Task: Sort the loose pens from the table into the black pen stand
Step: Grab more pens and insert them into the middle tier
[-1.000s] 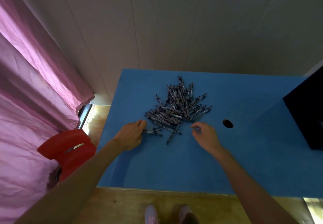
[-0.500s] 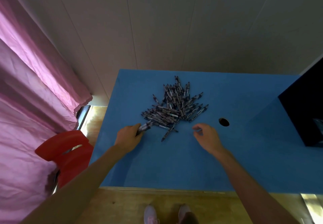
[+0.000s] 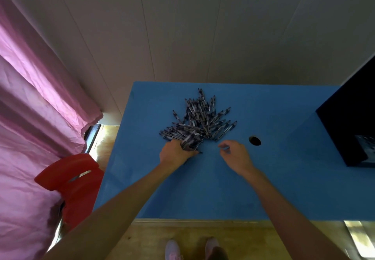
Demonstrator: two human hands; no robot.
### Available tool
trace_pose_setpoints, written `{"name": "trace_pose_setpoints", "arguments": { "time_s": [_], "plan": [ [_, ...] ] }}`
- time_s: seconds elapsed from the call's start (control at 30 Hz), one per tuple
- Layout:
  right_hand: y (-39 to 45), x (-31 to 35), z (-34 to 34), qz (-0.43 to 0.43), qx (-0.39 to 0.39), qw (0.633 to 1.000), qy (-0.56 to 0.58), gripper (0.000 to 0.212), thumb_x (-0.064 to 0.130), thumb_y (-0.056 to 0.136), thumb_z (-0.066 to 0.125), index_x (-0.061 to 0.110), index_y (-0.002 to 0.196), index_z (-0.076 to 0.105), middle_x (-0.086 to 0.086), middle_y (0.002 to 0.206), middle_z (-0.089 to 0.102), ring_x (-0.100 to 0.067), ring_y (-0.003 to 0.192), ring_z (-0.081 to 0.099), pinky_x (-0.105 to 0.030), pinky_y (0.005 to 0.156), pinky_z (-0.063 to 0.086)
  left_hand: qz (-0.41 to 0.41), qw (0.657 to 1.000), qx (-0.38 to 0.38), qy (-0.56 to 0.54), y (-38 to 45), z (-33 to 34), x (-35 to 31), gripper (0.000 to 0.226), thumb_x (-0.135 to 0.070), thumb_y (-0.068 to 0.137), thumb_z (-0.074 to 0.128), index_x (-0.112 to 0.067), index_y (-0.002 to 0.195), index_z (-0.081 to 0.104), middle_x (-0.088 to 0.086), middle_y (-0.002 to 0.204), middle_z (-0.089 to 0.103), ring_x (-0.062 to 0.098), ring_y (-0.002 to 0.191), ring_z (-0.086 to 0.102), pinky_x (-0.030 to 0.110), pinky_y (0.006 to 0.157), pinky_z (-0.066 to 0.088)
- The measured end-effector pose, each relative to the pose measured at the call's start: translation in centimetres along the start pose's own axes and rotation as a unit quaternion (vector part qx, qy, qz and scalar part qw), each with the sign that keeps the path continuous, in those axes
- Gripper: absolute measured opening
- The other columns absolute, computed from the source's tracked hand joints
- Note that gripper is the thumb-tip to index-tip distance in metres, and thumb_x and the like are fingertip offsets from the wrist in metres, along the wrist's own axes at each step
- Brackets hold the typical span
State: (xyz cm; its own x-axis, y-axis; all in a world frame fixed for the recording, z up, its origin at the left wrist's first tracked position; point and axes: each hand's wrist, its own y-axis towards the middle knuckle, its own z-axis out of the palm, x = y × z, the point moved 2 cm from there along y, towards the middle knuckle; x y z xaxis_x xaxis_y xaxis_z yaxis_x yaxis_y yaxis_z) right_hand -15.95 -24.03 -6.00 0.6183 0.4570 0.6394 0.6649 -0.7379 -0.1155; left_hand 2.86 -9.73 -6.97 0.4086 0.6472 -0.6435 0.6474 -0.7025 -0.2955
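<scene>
Pens (image 3: 199, 117) heaped on blue table (image 3: 203, 188), toward far middle. Left hand (image 3: 174, 154) at pile's near edge, fingers curled round a small bundle (image 3: 189, 141) of pens, blurred. Right hand (image 3: 236, 156) just right of pile, thumb and forefinger pinched on something small, seemingly one pen. Round hole (image 3: 254, 140) in table beside right hand. Black box (image 3: 353, 117) at right edge. Red chair (image 3: 71, 180) and pink curtain (image 3: 30, 117) on left.
</scene>
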Motion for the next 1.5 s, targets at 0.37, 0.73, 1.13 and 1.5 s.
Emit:
{"name": "trace_pose_setpoints", "arguments": {
  "time_s": [0.37,0.73,1.13,1.5],
  "plan": [
    [-0.5,-1.0,-0.6,-0.003,0.0,1.0,-0.017,0.019,0.012,0.097,0.06,0.014,0.114,0.069,0.0,0.116,0.067,-0.009,0.093,0.058,-0.024,0.088,0.047,0.146,0.962,0.019,0.23,-0.3,-0.5,0.8,0.015,-0.036,0.078,0.062,-0.023,0.08,0.053,-0.005,0.075,0.058,0.018,0.071,0.059,0.026,0.056,0.043],
    [-0.5,-1.3,-0.4,-0.002,0.001,1.0,-0.02,0.02,0.014,0.097,0.06,0.014,0.115,0.068,0.0,0.118,0.066,-0.009,0.095,0.058,-0.024,0.089,0.047,0.222,0.921,-0.016,0.319,-0.5,-2.1,3.7,0.032,-0.011,0.087,0.052,-0.018,0.118,0.046,0.006,0.098,0.061,0.022,0.073,0.044,0.033,0.067,0.03],
    [-0.1,-0.9,0.6,-0.004,0.014,1.0,-0.019,0.019,0.013,0.097,0.06,0.014,0.114,0.069,-0.001,0.118,0.067,-0.009,0.094,0.059,-0.021,0.087,0.046,0.259,0.903,-0.004,0.342,0.9,-1.4,4.3,0.061,-0.012,0.099,0.05,-0.019,0.155,0.028,0.006,0.142,0.054,0.028,0.109,0.061,0.035,0.089,0.041],
    [-0.3,-0.4,0.7,-0.007,0.008,1.0,-0.008,0.018,0.011,0.097,0.06,0.014,0.112,0.069,0.0,0.116,0.066,-0.009,0.094,0.059,-0.019,0.085,0.045,0.309,0.872,0.014,0.38,1.6,-2.2,2.8,0.043,-0.009,0.097,0.051,-0.016,0.139,0.042,0.007,0.136,0.043,0.026,0.082,0.057,0.033,0.075,0.037]
  ]
}}
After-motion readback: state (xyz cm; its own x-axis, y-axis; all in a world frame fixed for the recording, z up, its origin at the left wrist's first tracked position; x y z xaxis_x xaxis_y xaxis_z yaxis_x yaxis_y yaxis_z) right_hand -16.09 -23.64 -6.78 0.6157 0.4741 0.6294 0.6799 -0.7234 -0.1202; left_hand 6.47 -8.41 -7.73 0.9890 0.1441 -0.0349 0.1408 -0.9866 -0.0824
